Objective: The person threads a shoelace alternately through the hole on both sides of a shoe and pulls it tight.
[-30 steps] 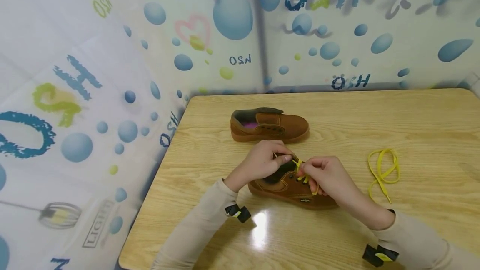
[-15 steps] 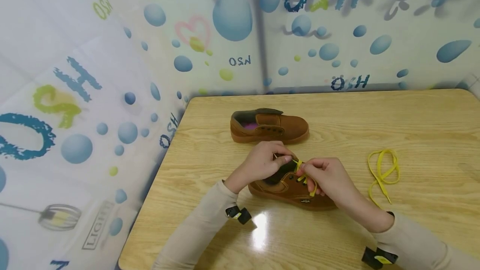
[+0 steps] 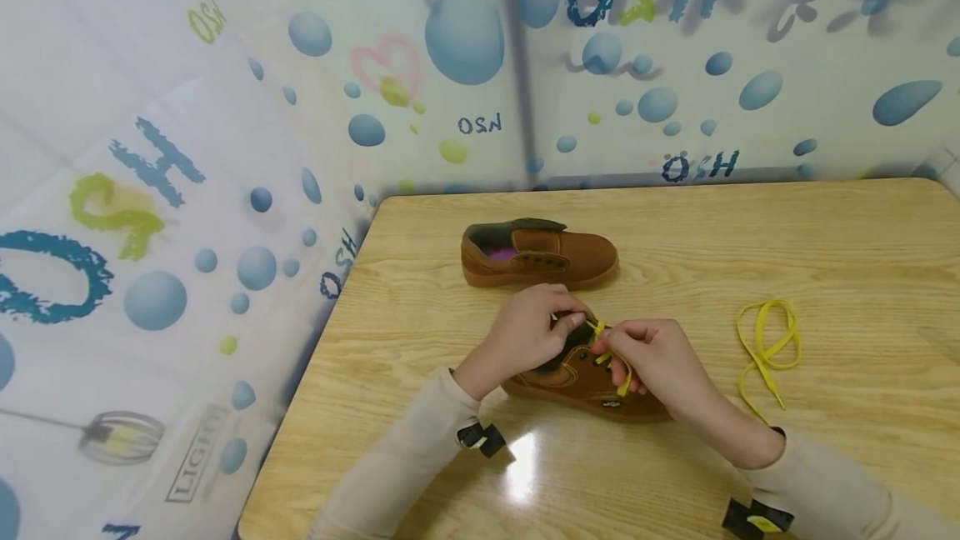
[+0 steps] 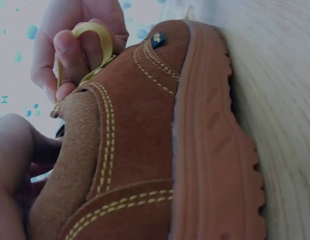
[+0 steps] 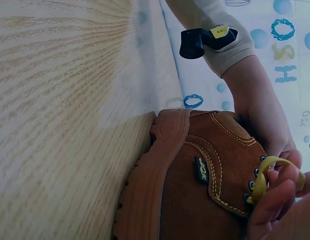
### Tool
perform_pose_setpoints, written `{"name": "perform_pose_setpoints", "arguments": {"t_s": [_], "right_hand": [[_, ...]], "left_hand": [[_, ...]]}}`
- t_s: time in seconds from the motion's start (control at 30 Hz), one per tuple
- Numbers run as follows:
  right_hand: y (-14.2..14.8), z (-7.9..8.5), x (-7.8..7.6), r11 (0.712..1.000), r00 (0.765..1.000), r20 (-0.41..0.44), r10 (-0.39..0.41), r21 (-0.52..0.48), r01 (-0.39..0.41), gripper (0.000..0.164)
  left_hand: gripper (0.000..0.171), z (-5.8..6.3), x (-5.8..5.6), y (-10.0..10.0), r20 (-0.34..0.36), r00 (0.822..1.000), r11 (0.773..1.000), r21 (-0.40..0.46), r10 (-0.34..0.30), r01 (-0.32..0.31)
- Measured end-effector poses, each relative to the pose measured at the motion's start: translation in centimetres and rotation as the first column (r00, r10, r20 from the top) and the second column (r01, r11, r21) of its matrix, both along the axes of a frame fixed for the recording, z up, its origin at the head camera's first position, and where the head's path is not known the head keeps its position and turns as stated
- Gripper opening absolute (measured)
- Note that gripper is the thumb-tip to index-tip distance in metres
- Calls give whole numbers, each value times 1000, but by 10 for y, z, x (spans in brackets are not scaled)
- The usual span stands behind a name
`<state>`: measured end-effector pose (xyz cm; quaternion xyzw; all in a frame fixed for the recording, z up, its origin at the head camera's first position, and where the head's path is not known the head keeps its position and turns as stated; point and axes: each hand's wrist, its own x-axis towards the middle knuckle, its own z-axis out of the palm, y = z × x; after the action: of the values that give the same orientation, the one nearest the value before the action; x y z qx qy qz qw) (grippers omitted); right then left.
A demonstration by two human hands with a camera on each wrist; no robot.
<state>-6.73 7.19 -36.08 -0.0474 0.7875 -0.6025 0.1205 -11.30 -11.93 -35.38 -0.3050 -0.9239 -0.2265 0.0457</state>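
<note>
Brown shoe [image 3: 588, 386] sits on desk [image 3: 375, 307], in from left edge; second shoe [image 3: 588, 255] lies behind, nearer back edge. Left hand [image 3: 532, 327] curls, gripping shoe's upper by the opening. Right hand [image 3: 662, 361] pinches yellow lace [image 3: 625, 382].

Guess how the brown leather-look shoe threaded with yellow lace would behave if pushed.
The brown leather-look shoe would probably resist sliding, given its thick, notched brown sole. That long base also suggests it wouldn't easily roll or tip. The flat yellow lace would likely flop, since it bends into a loose loop.
</note>
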Motion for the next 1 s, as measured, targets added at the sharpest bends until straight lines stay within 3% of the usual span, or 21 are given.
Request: {"name": "perform_pose_setpoints", "arguments": {"t_s": [0.2,0.37,0.43,0.53,0.67,0.83,1.0], "right_hand": [[0,2,0,1000,1000,15,14,13,-14,26],[1,3,-3,997,998,24,62,42,-63,29],[2,3,-5,996,997,20,77,46,-78,29],[4,4,-7,993,995,10,98,67,-98,30],[5,6,-8,984,991,6,131,118,-131,29],[5,8,-9,970,984,-6,180,168,-176,24],[5,7,-10,967,980,-11,199,165,-195,25]], "left_hand": [[20,0,5,3,-107,994,998,-55,-12,6],[21,2,6,3,-115,993,996,-81,-36,27],[23,3,5,2,-74,995,995,-82,-59,53],[27,7,1,-1,43,994,994,-29,-101,102],[28,11,-7,-5,182,970,985,88,-163,149],[26,13,-14,-8,216,948,969,132,-234,209],[24,16,-13,-12,249,928,960,113,-276,255]]}}
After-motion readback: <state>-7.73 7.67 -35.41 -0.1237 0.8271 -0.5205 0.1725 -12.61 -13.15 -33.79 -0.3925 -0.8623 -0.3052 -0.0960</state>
